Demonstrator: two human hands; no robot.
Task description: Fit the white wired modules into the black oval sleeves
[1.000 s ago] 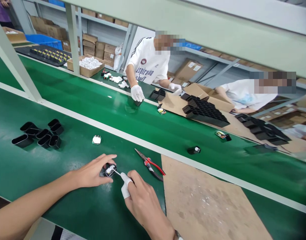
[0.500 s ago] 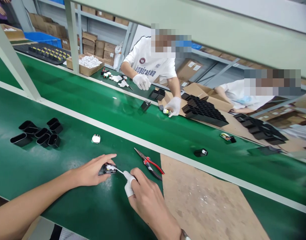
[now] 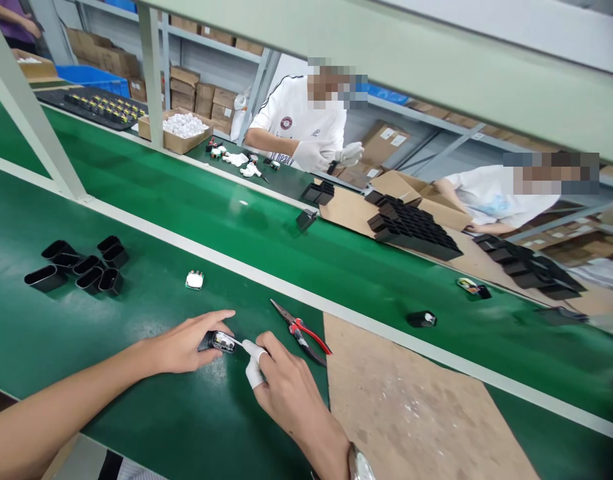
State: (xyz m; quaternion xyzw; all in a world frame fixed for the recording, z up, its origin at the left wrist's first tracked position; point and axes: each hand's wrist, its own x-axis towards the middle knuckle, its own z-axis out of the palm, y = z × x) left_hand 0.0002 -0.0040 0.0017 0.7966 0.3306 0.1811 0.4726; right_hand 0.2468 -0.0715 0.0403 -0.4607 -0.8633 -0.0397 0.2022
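Observation:
My left hand [image 3: 189, 345] grips a small black plastic case [image 3: 206, 343], thumb and fingers around its sides. A circuit board [image 3: 223, 342] with white material shows in the open end, which faces my right hand. In my right hand [image 3: 291, 387], a thin pale tool [image 3: 235, 341] is pinched; white finger cots cover two fingertips. The tool's tip is at the upper rim of the case, and its exact kind cannot be made out. Red-and-black long-nose pliers [image 3: 297, 327] lie beyond my right hand. Further left sits a white-topped circuit board [image 3: 194, 280].
Several open black cases [image 3: 45, 277] stand at the left. Brown cardboard [image 3: 411, 407] covers the bench at right. A green belt [image 3: 266, 237] carries a filled case [image 3: 421, 319] and a board [image 3: 473, 287]. Across it, a gloved co-worker [image 3: 306, 120] works. A post [image 3: 61, 133] rises at left.
My right hand has moved slightly left, closer to the case, which is tilted a little differently. Across the belt, the co-worker's gloved hands have come together. Parts on the belt have shifted right.

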